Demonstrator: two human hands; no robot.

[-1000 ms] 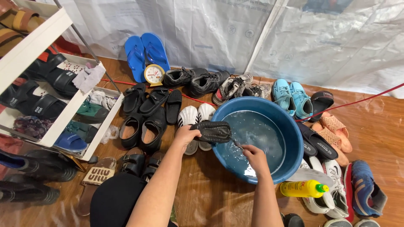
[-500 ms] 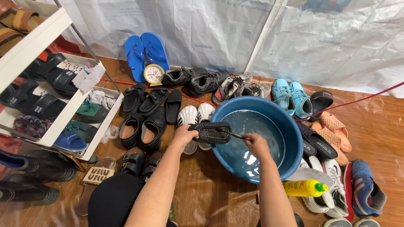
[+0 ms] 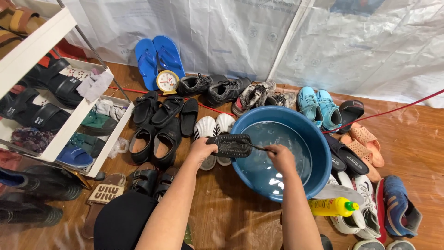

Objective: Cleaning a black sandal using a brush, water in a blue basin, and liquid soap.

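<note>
Left hand (image 3: 202, 150) grips black shoe (image 3: 230, 145) over basin (image 3: 319, 153); right hand (image 3: 279, 156) scrubs.

Basin (image 3: 319, 153) centre, water inside; shoe rack (image 3: 69, 125) left; bottle (image 3: 334, 207) right of basin, clock (image 3: 167, 82) behind.

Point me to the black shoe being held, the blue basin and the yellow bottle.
black shoe (image 3: 230, 145), head view, middle of its ribbed sole.
blue basin (image 3: 319, 148), head view, right rim.
yellow bottle (image 3: 329, 207), head view, middle of its body.
</note>
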